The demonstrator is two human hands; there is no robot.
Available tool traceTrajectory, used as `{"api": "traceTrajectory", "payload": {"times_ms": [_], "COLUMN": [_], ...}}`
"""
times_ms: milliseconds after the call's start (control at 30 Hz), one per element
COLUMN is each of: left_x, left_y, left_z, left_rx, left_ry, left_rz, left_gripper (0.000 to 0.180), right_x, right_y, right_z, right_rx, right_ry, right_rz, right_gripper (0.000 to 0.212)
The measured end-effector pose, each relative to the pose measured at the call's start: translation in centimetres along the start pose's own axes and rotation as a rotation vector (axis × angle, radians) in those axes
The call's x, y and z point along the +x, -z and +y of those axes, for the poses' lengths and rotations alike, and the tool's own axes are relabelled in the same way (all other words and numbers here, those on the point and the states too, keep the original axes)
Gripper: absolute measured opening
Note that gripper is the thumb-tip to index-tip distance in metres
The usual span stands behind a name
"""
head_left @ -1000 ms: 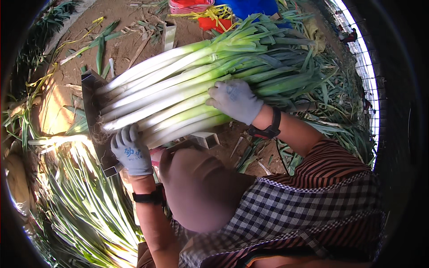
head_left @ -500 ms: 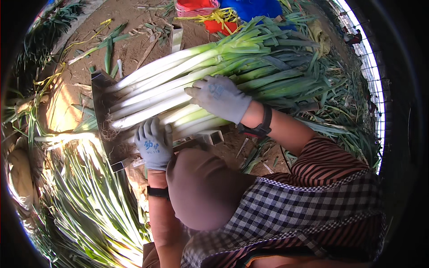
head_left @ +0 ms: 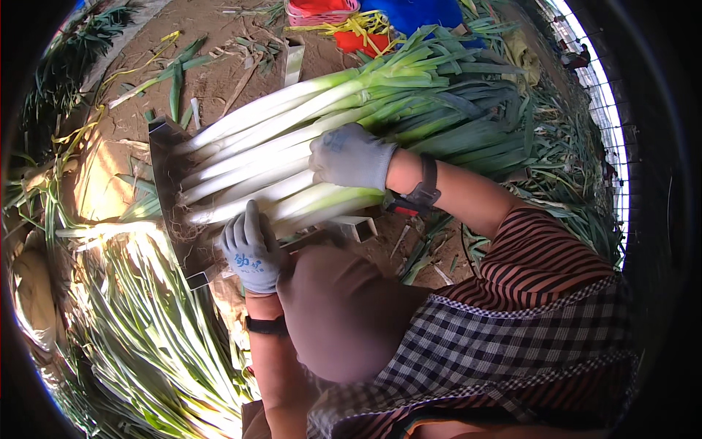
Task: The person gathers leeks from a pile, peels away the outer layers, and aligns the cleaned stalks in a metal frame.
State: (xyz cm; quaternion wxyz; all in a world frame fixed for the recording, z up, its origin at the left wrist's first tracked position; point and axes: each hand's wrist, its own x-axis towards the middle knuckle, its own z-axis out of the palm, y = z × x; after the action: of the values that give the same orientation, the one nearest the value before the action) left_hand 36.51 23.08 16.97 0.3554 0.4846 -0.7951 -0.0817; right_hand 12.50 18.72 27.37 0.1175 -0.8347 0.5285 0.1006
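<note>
A thick bundle of long leeks [head_left: 292, 139] lies across a metal frame, white stalks to the left, green leaves fanning to the upper right. Their root ends butt against an upright metal end plate [head_left: 167, 183]. My right hand [head_left: 351, 157], in a grey glove, presses flat on top of the bundle near its middle. My left hand [head_left: 252, 252], also gloved, rests against the near side of the white stalks by the frame's edge. A dark wristband [head_left: 424, 190] sits on my right forearm.
A heap of loose leeks [head_left: 139, 329] lies at the lower left. Red baskets [head_left: 322, 11] and a blue sheet [head_left: 424, 11] sit at the far edge with yellow straps [head_left: 358, 25]. Leaf trimmings litter the brown dirt floor [head_left: 219, 80]. Green leaf waste [head_left: 570, 161] piles at the right.
My left hand has moved right along the near side of the stalks, away from the end plate. My right hand stays on top of the bundle.
</note>
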Motion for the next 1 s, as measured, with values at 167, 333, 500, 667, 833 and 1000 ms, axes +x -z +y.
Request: {"api": "traceTrajectory", "payload": {"times_ms": [167, 333, 500, 667, 833, 1000], "left_x": [0.8, 2.0, 2.9, 2.1, 2.3, 3.0], "left_y": [0.7, 0.1, -1.6, -1.0, -0.8, -0.3], "left_z": [0.7, 0.7, -0.1, 0.4, -0.3, -0.3], "left_rx": [0.016, 0.114, 0.096, 0.005, 0.032, -0.118], "left_ry": [0.051, -0.05, -0.051, -0.02, 0.037, 0.106], "left_rz": [0.04, -0.031, -0.012, -0.027, -0.119, -0.164], "left_gripper": [0.034, 0.033, 0.027, 0.021, 0.019, 0.024], "right_x": [1.4, 0.9, 1.5, -0.1, -0.1, 1.3], "right_y": [-0.3, -2.4, -2.5, 0.1, 1.6, 0.0], "right_z": [0.6, 0.0, 0.3, -1.3, -0.3, 3.1], "right_rx": [0.083, -0.019, 0.03, 0.059, -0.221, -0.3], "right_ry": [-0.109, -0.08, -0.193, -0.149, -0.298, -0.162], "right_rz": [-0.03, 0.142, 0.137, 0.237, 0.237, 0.181], "right_gripper": [0.019, 0.017, 0.019, 0.021, 0.02, 0.022]}}
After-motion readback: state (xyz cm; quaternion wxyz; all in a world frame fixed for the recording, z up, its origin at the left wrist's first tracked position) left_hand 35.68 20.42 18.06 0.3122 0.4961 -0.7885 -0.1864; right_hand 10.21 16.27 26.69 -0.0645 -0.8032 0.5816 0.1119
